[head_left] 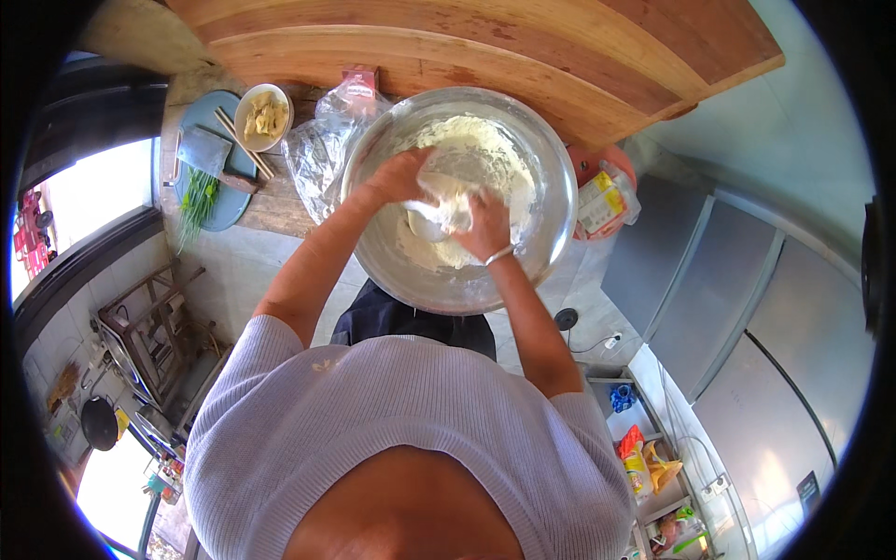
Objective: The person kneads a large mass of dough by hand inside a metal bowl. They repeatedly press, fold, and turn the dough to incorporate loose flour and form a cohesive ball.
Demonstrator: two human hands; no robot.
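Inside the steel bowl (551, 224) we have both hands sunk into a lump of pale dough (448, 201). Our left hand (401, 177) curls over the dough's left side, its grip pressed together on the lump, fingers buried in it. Our right hand (485, 229), with a thin bracelet (497, 254) at the wrist, clamps the dough from the right and below, so the lump sits squeezed between the two grips. Around the dough, loose flour (485, 149) coats the far wall of the bowl, and a smear of it lies on the bowl floor just beneath the right hand. The bowl rests on the edge of the wooden bench (467, 56). Just left of the left hand lies a crumpled clear plastic bag (322, 149). Farther left stand a small bowl of food (264, 117) with chopsticks (245, 142) beside it, a cleaver (205, 149) and green chives (196, 201) on a blue board (233, 210). To the right of the bowl sits a small carton (602, 201).
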